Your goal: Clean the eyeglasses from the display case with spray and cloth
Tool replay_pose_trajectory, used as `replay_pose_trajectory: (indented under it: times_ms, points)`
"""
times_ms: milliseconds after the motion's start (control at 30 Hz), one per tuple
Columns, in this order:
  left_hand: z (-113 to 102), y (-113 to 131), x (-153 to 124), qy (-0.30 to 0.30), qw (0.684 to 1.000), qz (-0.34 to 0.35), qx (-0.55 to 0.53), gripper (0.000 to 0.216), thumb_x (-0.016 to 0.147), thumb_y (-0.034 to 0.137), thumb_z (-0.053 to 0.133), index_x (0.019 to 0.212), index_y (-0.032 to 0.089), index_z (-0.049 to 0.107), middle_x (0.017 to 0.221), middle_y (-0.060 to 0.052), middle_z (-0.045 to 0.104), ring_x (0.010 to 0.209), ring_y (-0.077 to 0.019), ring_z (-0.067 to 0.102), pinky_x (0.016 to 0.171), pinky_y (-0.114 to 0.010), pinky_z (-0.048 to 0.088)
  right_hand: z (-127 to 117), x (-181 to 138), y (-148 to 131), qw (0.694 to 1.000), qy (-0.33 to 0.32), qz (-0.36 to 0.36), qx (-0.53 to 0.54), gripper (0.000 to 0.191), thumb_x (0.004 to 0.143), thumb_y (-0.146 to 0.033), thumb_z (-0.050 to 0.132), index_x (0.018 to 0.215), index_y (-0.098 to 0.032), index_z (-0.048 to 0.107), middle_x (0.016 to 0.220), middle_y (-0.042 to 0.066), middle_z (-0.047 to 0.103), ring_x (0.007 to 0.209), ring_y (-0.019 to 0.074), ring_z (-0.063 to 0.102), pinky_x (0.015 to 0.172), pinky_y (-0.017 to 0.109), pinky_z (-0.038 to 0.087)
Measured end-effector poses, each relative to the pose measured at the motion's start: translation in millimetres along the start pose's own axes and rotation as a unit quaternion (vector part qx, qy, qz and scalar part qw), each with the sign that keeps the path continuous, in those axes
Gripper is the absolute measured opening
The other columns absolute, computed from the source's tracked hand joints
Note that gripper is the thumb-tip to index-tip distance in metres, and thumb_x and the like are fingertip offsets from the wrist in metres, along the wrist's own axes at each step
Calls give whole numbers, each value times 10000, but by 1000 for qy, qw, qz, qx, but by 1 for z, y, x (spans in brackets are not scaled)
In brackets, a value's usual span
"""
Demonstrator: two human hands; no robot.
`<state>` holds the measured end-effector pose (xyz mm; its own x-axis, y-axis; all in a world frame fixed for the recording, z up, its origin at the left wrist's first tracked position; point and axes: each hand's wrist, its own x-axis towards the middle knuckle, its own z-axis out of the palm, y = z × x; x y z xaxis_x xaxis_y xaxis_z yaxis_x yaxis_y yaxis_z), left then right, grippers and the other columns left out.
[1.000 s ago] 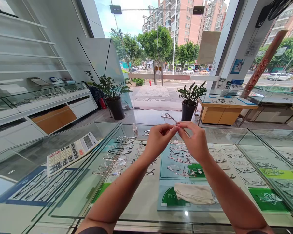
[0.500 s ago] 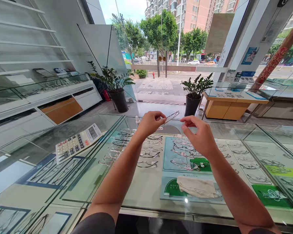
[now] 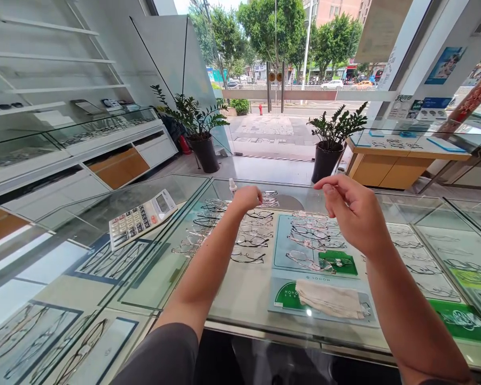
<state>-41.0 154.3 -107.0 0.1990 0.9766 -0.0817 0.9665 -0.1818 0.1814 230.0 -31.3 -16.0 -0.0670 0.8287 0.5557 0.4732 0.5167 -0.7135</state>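
My left hand (image 3: 246, 199) reaches out to the far edge of the glass counter (image 3: 240, 289). Its fingers are closed on the end of a thin metal pair of glasses (image 3: 270, 199), which sits low at the counter top. My right hand (image 3: 353, 209) hangs in the air to the right, above the counter. Its fingers are loosely bent and apart, and it holds nothing. Under the glass lie rows of spectacle frames (image 3: 248, 243) on white and teal trays.
A calculator (image 3: 142, 216) lies on the counter at the left. A small dropper bottle (image 3: 233, 185) stands just left of my left hand. A folded beige cloth (image 3: 331, 299) lies near the front edge. Two potted plants (image 3: 331, 144) stand on the floor beyond.
My right hand let go of the glasses and drew back to the right. My left hand carried them forward and down to the far edge of the counter. The view tilted down.
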Motion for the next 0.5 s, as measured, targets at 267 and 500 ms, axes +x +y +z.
replay_pose_trajectory:
  times_ms: [267,500]
  points:
    - [10,-6,7,-35,999,-22,19,179,782,266,786,943,249,861,1086,-92,832,997,-275,735,867,-327,554,-5,-1,-7,999,1,-20,-26,182,1048,-366,611,996,-244,736,731,2,639,617,157,536,593,328,392]
    - [18,-12,13,-39,998,-32,29,165,811,213,759,941,247,855,1110,-99,831,1001,-291,746,873,-346,565,-5,-1,-7,998,-17,-33,-51,176,1043,-356,631,1003,-222,738,808,17,691,754,170,624,661,305,435]
